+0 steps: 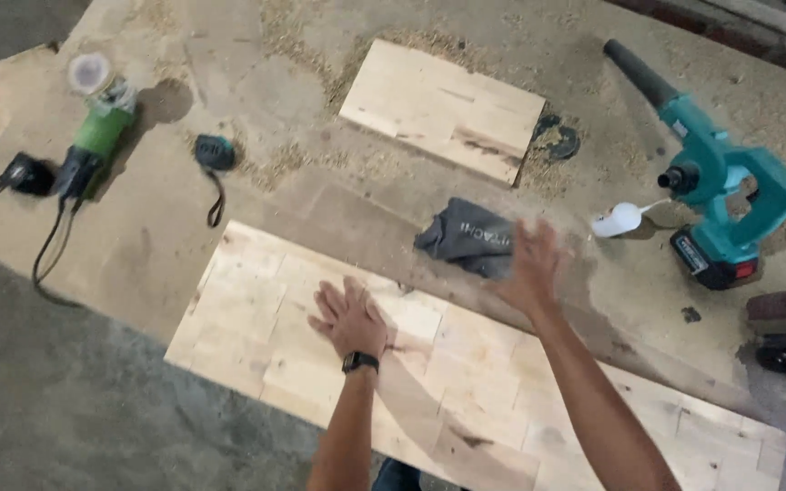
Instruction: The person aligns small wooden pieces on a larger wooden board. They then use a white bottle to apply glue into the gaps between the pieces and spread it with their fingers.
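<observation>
A long pale wooden panel (256, 318) made of glued blocks lies across the near edge of the workbench. My left hand (349, 318) rests flat on it, fingers spread, with a black watch on the wrist. My right hand (529, 268) is blurred, fingers apart, hovering over the panel's far edge just beside a crumpled dark grey cloth (466, 238). It holds nothing that I can see.
A smaller wooden panel (443, 107) lies further back amid sawdust. A green angle grinder (93, 136) with its cable sits at left, next to a small black tape measure (215, 153). A teal cordless blower (716, 186) and a white bottle (619, 219) are at right.
</observation>
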